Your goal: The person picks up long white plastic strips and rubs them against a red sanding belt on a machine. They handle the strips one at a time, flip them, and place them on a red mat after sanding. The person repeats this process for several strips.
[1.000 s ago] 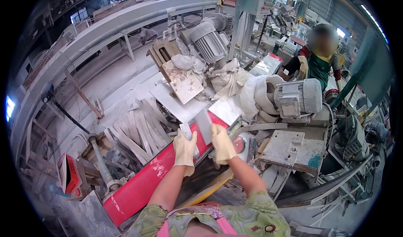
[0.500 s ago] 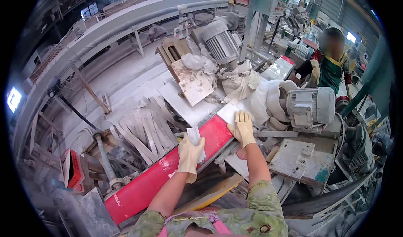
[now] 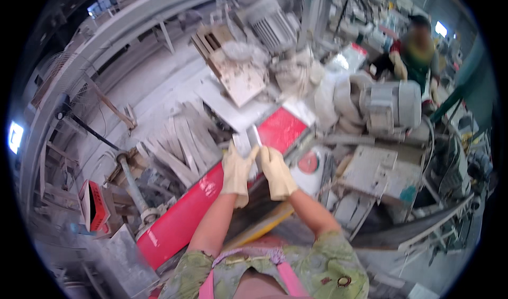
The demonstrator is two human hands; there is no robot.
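Both my hands wear pale cream gloves and meet over a long red bed (image 3: 182, 214) that slants up to the right. My left hand (image 3: 235, 172) is closed around light grey-white flat strips (image 3: 242, 143), which stick up past its fingers. Close beside it, my right hand (image 3: 276, 173) is closed on another narrow pale strip (image 3: 255, 135), tilted against those in the left. Motion blur and the gloves hide the lower ends of the strips and how many there are.
A dusty grey motor (image 3: 394, 103) stands right of the bed, above a metal plate (image 3: 368, 166). Long pale offcuts (image 3: 185, 140) are heaped left of the bed. A red crate (image 3: 95, 209) lies at far left. A person in a green apron (image 3: 418, 61) is at upper right.
My right hand has come back from the bed's far end to beside my left hand and now grips a strip. The left hand's strips have been raised slightly. The view has shifted a little.
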